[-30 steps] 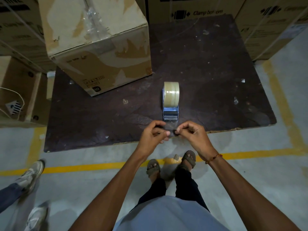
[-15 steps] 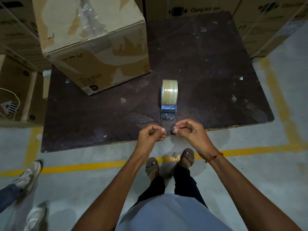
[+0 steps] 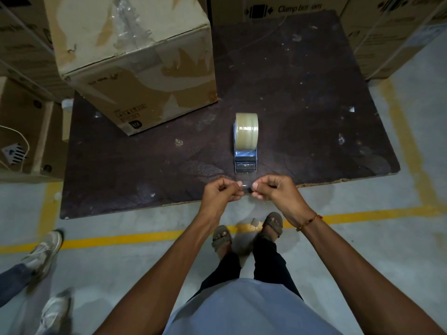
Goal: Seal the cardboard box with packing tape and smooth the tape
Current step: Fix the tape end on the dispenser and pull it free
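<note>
Both hands pinched together at 6 o'clock of the dispenser, thumbs and forefingers closed narrow on the free end of clear tape. Left hand and right hand nearly touching, other fingers curled in. A second ago pressed right up against the dispenser's mouth; now drawn back toward the body, a short clear strip stretched from the mouth to the fingertips. Dispenser upright on the dark board, roll at its 12 o'clock end, untouched by either hand. Box at 10 o'clock of the dispenser, well apart, near corner on the board, old crumpled tape along its top seam.

Likely meaning: tape end freed and started, sealing itself not yet begun. Next probably a grip on the dispenser and a carry to the box. Risk judged: thin strip folding back on itself or sticking to the fingers. Another person's shoes at 8 o'clock on the floor.
</note>
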`<action>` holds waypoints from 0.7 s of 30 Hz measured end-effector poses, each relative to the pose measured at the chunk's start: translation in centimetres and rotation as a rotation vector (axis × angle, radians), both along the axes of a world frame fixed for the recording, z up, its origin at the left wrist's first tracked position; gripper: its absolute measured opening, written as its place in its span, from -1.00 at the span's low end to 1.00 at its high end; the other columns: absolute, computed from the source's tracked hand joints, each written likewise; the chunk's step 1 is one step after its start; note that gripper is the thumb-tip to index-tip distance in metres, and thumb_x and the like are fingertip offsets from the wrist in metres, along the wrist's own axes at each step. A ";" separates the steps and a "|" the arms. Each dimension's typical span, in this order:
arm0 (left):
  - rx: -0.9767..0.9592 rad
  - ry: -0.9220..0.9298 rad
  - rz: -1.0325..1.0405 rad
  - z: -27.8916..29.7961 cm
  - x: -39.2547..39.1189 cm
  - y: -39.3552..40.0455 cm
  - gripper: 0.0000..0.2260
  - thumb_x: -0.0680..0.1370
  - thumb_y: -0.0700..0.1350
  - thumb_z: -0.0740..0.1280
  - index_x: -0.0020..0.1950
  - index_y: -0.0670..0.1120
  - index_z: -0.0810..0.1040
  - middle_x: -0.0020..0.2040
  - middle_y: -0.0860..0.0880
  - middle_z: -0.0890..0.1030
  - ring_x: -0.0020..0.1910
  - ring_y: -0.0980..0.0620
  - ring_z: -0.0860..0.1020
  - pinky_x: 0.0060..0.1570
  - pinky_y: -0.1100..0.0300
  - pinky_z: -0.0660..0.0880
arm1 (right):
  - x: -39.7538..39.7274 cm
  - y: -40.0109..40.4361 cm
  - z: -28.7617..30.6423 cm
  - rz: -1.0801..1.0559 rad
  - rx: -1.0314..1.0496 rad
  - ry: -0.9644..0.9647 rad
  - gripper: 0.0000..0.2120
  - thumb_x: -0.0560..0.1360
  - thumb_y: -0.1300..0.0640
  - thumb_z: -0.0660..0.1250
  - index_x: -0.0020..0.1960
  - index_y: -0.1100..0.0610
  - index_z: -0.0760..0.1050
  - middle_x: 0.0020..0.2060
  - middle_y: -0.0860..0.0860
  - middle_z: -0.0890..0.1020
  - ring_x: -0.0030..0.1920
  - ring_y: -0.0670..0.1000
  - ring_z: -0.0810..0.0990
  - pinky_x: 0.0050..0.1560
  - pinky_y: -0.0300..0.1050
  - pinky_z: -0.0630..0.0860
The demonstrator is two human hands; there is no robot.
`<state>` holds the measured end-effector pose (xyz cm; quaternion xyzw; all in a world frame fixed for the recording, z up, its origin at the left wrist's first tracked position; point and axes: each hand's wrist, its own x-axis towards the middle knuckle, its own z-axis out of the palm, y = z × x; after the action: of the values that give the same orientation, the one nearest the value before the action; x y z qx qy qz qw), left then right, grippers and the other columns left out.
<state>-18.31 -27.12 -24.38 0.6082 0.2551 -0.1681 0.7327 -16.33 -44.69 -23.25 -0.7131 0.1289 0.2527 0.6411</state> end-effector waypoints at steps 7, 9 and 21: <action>0.059 0.051 0.033 0.0 0.3 -0.2 -0.84 0.52 -0.26 0.43 -0.05 -0.39 0.60 -0.28 -0.14 0.61 -0.40 0.11 0.58 -0.32 0.32 0.54 | 0.0 0.4 0.1 -0.043 0.034 0.072 -0.84 0.53 0.31 0.41 0.04 0.41 0.60 -0.23 0.20 0.65 -0.28 -0.07 0.64 -0.19 -0.32 0.59; 0.074 0.055 0.035 0.0 0.3 -0.2 -0.88 0.53 -0.26 0.43 -0.10 -0.33 0.61 -0.30 -0.14 0.61 -0.42 0.12 0.56 -0.33 0.32 0.54 | 0.2 0.6 0.1 -0.067 0.046 0.111 -0.88 0.51 0.31 0.43 0.00 0.36 0.62 -0.21 0.20 0.67 -0.24 -0.04 0.66 -0.16 -0.31 0.61; 0.183 0.144 0.055 0.0 0.9 -1.1 -0.84 0.51 -0.25 0.44 -0.28 -0.17 0.59 -0.42 -0.06 0.58 -0.43 0.07 0.52 -0.37 0.28 0.52 | 0.4 1.6 0.2 -0.125 -0.059 0.143 -0.96 0.48 0.36 0.43 -0.14 0.34 0.62 -0.32 0.18 0.64 -0.42 -0.12 0.57 -0.34 -0.35 0.52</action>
<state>-17.45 -28.17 -24.35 0.6516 0.3378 -0.1673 0.6583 -15.94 -43.14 -23.07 -0.7024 0.2260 0.2586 0.6235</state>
